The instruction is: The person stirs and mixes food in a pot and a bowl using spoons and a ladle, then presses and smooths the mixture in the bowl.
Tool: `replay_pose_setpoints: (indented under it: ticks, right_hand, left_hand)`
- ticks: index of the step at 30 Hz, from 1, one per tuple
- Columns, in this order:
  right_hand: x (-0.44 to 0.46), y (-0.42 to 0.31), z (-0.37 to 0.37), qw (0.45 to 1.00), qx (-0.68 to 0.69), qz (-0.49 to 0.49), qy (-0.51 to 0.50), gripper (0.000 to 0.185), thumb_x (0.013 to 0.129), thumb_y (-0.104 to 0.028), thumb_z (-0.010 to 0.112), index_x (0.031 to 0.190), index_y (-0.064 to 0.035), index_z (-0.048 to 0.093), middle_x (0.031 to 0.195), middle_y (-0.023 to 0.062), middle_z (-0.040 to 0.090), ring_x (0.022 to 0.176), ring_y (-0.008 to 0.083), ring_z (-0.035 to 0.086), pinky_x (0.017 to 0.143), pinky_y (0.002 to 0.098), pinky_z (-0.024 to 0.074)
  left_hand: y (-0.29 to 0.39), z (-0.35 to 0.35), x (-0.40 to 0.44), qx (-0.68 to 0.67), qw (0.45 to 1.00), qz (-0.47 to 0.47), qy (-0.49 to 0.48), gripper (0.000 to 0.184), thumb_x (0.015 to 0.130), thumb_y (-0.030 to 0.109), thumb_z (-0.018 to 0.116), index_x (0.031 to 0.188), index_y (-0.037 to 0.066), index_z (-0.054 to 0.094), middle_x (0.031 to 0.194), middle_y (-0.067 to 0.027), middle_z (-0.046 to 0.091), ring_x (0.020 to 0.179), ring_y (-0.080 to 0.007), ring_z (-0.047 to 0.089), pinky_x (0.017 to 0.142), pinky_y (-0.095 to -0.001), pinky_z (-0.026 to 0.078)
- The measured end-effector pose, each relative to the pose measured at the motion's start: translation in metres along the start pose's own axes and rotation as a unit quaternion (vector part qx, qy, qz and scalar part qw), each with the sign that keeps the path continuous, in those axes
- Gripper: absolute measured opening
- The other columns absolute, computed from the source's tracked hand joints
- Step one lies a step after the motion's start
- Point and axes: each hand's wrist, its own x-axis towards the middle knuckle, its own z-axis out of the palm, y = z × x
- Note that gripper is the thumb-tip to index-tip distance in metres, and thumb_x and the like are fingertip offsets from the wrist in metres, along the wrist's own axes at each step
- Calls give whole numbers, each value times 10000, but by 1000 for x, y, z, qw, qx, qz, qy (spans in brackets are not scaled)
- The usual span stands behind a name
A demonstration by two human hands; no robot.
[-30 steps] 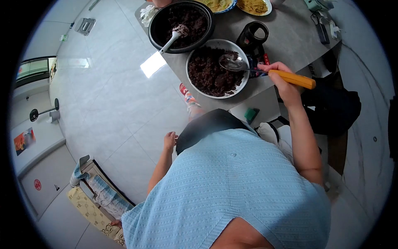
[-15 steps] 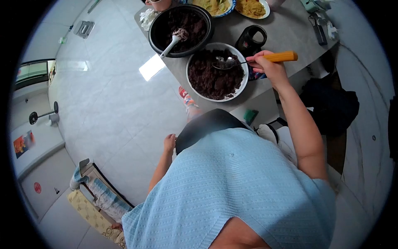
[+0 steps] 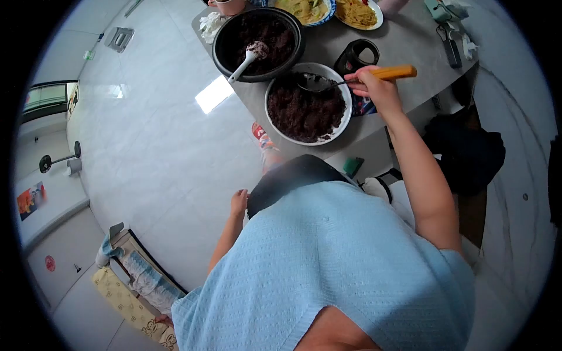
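Observation:
My right hand (image 3: 376, 89) is closed round the shaft and yellow-orange handle of a large metal spoon (image 3: 398, 72). The spoon's head rests on dark, reddish-brown mash (image 3: 304, 114), close to the far side of a white bowl (image 3: 349, 111). To the left of that bowl stands a black pot (image 3: 219, 55) with more of the mash, and a white rice paddle (image 3: 243, 65) leans in it. My left hand (image 3: 239, 202) hangs low beside my dark lower clothing, away from the table; its fingers are mostly turned from view.
A dark mug (image 3: 356, 55) stands just behind my right hand on the grey table (image 3: 404, 44). At the far edge are two plates of food (image 3: 301, 9), (image 3: 358, 13) and crumpled white tissue (image 3: 211, 26). A black scissors-like tool (image 3: 449, 50) lies at the right.
The spoon's head has shifted slightly toward the bowl's far rim and tilted, its inside now darker. My right hand moved a little with it. The left hand stays put.

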Motion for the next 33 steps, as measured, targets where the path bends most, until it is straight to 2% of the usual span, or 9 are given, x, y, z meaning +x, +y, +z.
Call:
replay_pose_setpoints:
  ticks: [7,9,10,14,19,21,26,30,33]
  right_hand:
    - [-17,-14,-3,997,-68,-14,-32,202,825,-214,519,940,-61,582,967,75,645,884,142,620,749,264,500]
    - [-17,0,2,988,-147,-22,-51,192,818,-213,516,931,-76,588,954,42,642,860,118,600,735,257,498]
    - [-16,8,7,976,-209,-61,-16,182,812,-211,515,918,-85,594,940,18,638,856,106,582,729,257,498]
    - [-20,-14,3,994,-89,20,-57,154,798,-180,527,870,-60,591,929,56,642,828,113,625,674,234,509]
    - [-31,-28,15,988,-144,24,-58,159,799,-171,530,894,-52,575,881,77,663,731,132,651,620,240,513]
    - [-25,-13,26,996,-72,11,-43,149,797,-173,527,867,-50,573,876,90,662,707,143,654,607,248,514]
    - [-29,-26,17,993,-72,-15,-93,129,807,-135,495,862,-45,567,808,105,657,694,155,662,590,238,516]
    - [-39,-45,13,993,-100,-20,-54,118,795,-141,500,807,-40,561,760,111,648,575,148,641,516,232,497]
    - [-39,-14,27,998,-45,-32,-35,119,793,-146,504,792,-43,561,771,106,652,568,134,626,503,235,477]
  left_hand:
    - [-1,1,18,67,997,35,-5,327,842,257,519,1000,-8,629,800,-63,618,659,-145,552,523,-282,437]
    - [-6,1,17,51,997,59,-3,328,845,258,517,1005,-6,626,788,-61,616,652,-141,546,518,-278,434]
    - [3,2,11,31,999,32,-6,332,847,261,515,1012,-7,622,796,-65,622,660,-144,549,531,-281,439]
    - [15,6,9,6,1000,1,-8,355,854,269,511,1046,-15,605,835,-79,636,702,-157,566,576,-285,449]
    - [-2,11,14,12,999,36,-5,362,851,265,523,1039,-32,610,855,-98,639,747,-180,582,659,-295,461]
    - [-3,9,14,5,999,53,-8,363,849,263,527,1031,-38,614,849,-102,641,756,-185,584,679,-299,462]
    - [-27,5,20,91,994,60,9,367,832,265,538,1002,-48,628,834,-106,643,772,-181,585,701,-298,455]
    - [-5,2,-5,84,996,42,3,370,829,260,537,1002,-54,626,857,-124,652,803,-190,596,721,-308,460]
    - [-4,3,-9,53,999,12,2,366,827,251,531,996,-60,625,853,-129,654,814,-196,601,722,-313,462]
